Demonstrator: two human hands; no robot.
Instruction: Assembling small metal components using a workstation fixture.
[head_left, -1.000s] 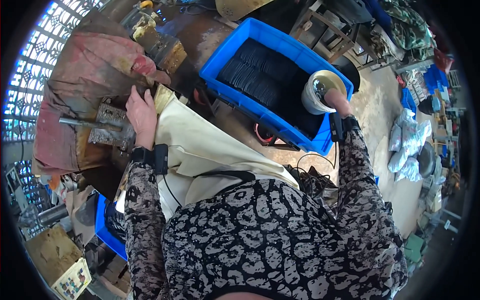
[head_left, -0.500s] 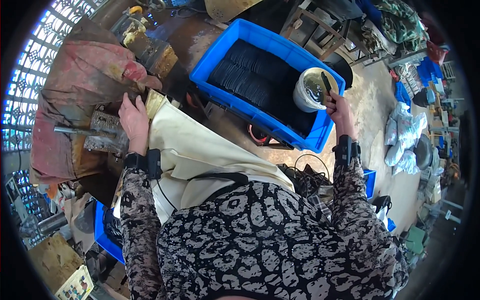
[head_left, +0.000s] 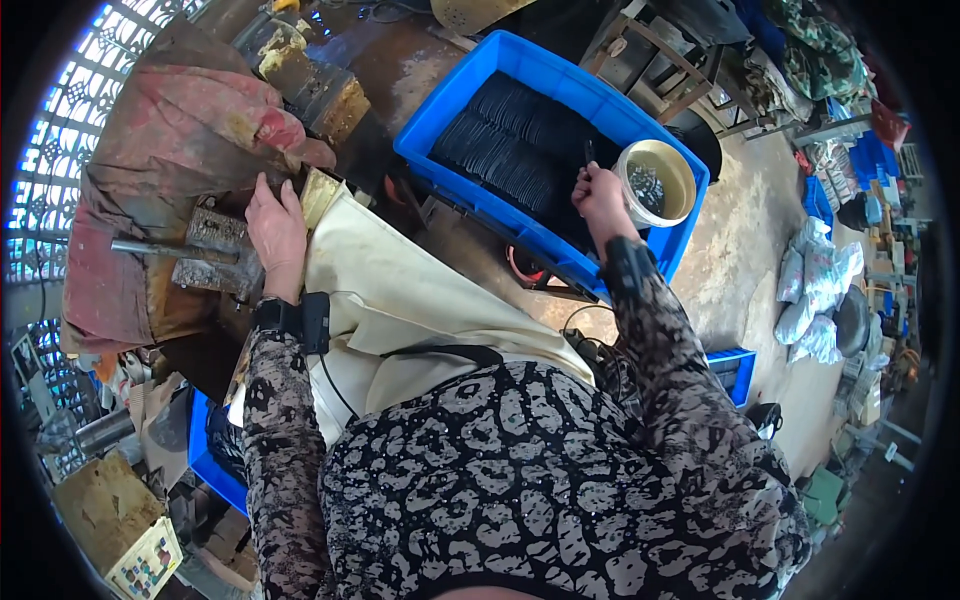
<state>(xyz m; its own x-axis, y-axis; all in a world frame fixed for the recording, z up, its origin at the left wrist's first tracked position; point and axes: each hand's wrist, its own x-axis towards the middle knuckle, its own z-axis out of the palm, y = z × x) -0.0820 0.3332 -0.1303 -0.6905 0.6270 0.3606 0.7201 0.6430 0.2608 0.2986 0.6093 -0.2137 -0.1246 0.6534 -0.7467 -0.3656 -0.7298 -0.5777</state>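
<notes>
My right hand [head_left: 602, 200] is closed on a dark flat strip [head_left: 590, 151], its end standing up past the fingers. It is over the blue plastic crate [head_left: 440, 88], just left of a white bucket [head_left: 686, 192] with liquid in it. Tightly packed rows of thin dark pieces [head_left: 525, 120] fill much of the crate. At the left, my left hand [head_left: 276, 232] is open, its fingers loosely apart and nothing visible in them. It is beside a metal block with a rod [head_left: 190, 252] and the upper corner of the cream apron [head_left: 400, 265] across my lap.
A stained red cloth [head_left: 150, 180] drapes over the equipment on the left. Behind it sits a grimy machine part [head_left: 315, 90]. Wooden frames [head_left: 680, 60] stand beyond the crate. White plastic sacks [head_left: 815, 280] and a smaller blue crate [head_left: 738, 375] are on the floor at right.
My right hand has moved left from the bucket's right rim to over the dark rows, still holding the strip. My left hand stays near the metal block. The whole view has shifted slightly.
</notes>
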